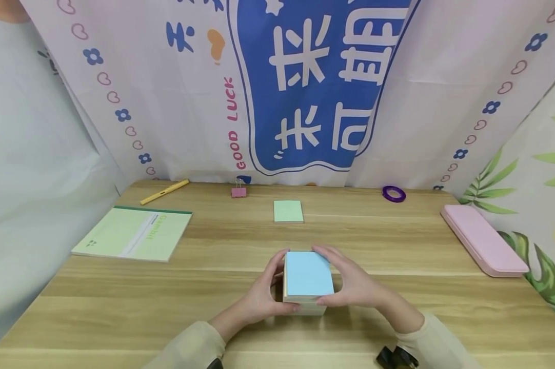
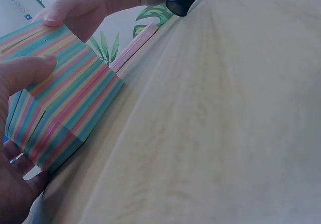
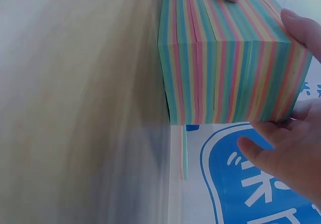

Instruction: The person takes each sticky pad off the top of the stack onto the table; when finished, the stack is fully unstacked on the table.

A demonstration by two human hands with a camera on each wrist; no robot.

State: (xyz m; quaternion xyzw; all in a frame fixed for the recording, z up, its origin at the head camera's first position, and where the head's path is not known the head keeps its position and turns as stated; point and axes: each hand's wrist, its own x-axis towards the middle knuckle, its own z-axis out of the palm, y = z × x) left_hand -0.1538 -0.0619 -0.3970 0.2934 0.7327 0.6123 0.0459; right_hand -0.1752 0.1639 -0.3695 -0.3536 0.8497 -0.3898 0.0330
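Rainbow-striped note block (image 1: 306, 279), blue sheet on top, stands on the wooden surface (image 1: 166, 307) near its front edge, held between the left hand (image 1: 263, 292) and right hand (image 1: 351, 282), whose curled fingers (image 3: 301, 28) clasp its opposite sides, wrists angled inward.

Bare table (image 1: 213, 287) surrounds the note block (image 1: 307, 274); notebook (image 1: 134, 233), green pad (image 1: 288, 210) and pink case (image 1: 482, 239) lie well apart.

Bright, even, soft light; faint shadows lie on the tabletop (image 1: 166, 302) beneath the hands. The head view bends toward its edges. Both wrist views look dimmer and bluish, the tabletop smeared, perhaps by motion blur
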